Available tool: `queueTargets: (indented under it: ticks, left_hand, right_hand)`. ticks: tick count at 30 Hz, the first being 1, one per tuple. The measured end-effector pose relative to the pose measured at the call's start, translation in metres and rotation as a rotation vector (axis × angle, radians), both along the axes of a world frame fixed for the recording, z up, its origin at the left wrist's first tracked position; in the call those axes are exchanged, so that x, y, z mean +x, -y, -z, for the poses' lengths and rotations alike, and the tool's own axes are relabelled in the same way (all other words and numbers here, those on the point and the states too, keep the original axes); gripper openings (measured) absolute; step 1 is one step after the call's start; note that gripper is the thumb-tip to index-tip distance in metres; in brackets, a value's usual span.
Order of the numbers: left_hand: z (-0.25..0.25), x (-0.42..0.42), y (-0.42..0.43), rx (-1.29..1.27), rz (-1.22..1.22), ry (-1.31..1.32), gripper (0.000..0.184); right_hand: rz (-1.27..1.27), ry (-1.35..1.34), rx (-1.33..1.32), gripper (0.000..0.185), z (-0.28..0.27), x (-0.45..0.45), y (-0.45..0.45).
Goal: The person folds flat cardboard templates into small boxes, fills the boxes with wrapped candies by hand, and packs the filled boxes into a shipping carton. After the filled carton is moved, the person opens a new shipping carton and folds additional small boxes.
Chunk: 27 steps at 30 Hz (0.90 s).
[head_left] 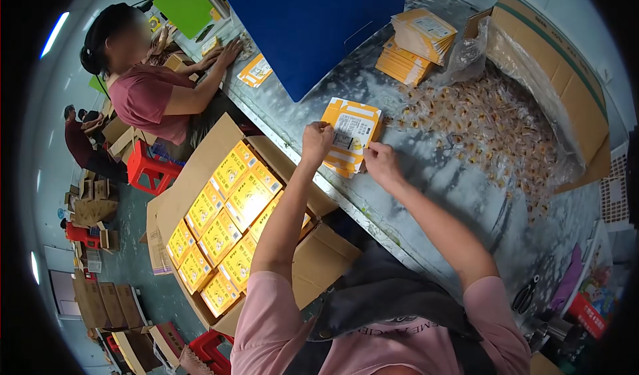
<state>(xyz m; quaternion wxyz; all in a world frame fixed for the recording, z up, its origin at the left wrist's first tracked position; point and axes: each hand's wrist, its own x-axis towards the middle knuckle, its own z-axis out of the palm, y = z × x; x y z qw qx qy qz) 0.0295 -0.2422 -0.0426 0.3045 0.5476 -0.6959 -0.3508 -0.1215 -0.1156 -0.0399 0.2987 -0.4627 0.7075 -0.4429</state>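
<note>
On the bench [432, 202], between the open carton [327, 258] of yellow boxes [233, 179] and the spread of small clear packets [492, 119], a flat yellow-and-white box blank [353, 123] sits atop a small stack. Left hand [317, 142] pinches its left edge, right hand [385, 165] its right edge, fingers curled in. Looks like the handling step, blank not opened out; next move likely calls for fingertip control of one blank, without dragging those beneath.

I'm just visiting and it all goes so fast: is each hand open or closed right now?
Left hand: fingers curled at the flat carton's left edge; grip can't be told.
Right hand: fingers bent at its right edge; grip unclear.
</note>
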Motion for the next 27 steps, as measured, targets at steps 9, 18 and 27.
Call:
queueTargets:
  ticks: [9,18,27]
  left_hand:
    - [0.003,0.003,-0.009,-0.090,-0.081,-0.173,0.038]
    - [-0.066,0.003,-0.086,-0.033,-0.084,-0.373,0.041]
    - [-0.067,-0.036,-0.190,-0.075,0.094,-0.479,0.044]
  right_hand:
    - [0.060,-0.158,-0.016,0.030,-0.011,0.011,0.014]
    - [-0.018,0.320,-0.296,0.027,-0.049,0.007,-0.024]
    - [0.036,0.459,-0.356,0.047,-0.055,-0.010,-0.133]
